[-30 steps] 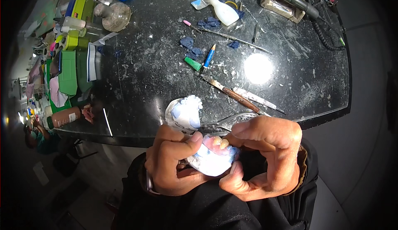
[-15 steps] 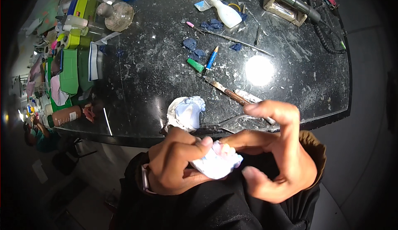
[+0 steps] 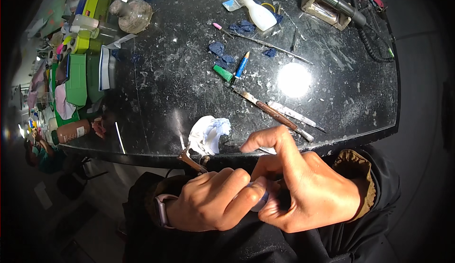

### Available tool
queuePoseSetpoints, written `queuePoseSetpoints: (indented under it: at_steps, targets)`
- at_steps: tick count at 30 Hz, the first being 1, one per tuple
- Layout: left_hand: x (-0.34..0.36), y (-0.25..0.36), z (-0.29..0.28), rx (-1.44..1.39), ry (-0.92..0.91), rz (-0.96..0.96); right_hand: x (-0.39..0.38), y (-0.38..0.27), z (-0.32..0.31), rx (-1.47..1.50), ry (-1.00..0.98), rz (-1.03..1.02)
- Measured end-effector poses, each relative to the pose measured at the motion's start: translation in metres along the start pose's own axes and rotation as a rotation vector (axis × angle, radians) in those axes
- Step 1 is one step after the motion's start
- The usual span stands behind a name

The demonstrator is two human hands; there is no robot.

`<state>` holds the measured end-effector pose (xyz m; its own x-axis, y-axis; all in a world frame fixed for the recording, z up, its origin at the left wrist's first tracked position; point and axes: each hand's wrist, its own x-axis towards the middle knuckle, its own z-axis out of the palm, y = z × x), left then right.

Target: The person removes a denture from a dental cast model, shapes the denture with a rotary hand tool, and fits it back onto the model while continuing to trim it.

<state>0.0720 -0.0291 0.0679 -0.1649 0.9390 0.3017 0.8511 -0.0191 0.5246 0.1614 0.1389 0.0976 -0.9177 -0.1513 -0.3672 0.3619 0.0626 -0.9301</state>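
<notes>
Hands at a black worktop (image 3: pixel 161 83), the white-and-blue cast (image 3: pixel 206 135) serving as landmark. Nearer the wearer than the cast and to its right, a mostly hidden pale piece (image 3: pixel 261 202) is gripped in the left hand's (image 3: pixel 213 199) curled fingers; the right hand (image 3: pixel 308 194) meets it — index arched free, grip indiscernible — while a brown-handled tool (image 3: pixel 274 112) lies right of the cast.

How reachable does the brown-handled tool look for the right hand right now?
Probably yes: the brown-handled tool lies uncovered on the black bench, just beyond the right hand. That hand seems busy at a whitish piece with the left hand, so it likely must come away first.
</notes>
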Motion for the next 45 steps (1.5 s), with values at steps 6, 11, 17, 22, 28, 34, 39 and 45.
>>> queuePoseSetpoints:
  at_steps: [6,11,17,22,28,34,39,45]
  targets:
    - [-0.005,0.002,0.000,-0.006,-0.017,0.003,-0.001,0.000,0.000,-0.108,-0.052,-0.007]
    - [-0.005,0.001,-0.003,-0.049,0.059,0.009,-0.001,-0.001,-0.007,0.046,-0.072,-0.005]
    - [-0.008,-0.013,-0.001,-0.311,0.174,-0.134,0.004,0.001,-0.019,0.476,-0.115,-0.053]
    - [-0.006,-0.028,0.004,-0.420,0.314,-0.179,0.010,0.009,-0.021,0.734,-0.086,-0.078]
    - [-0.004,-0.032,0.007,-0.475,0.412,-0.249,0.023,0.011,-0.025,0.804,-0.066,-0.087]
    - [-0.006,-0.037,0.012,-0.448,0.508,-0.244,0.026,0.010,-0.026,0.792,0.036,-0.152]
    - [-0.005,-0.044,0.012,-0.504,0.514,-0.254,0.032,0.013,-0.027,0.739,0.039,-0.230]
    - [-0.006,-0.054,0.007,-0.440,0.441,-0.245,0.038,-0.001,-0.031,0.588,0.016,-0.227]
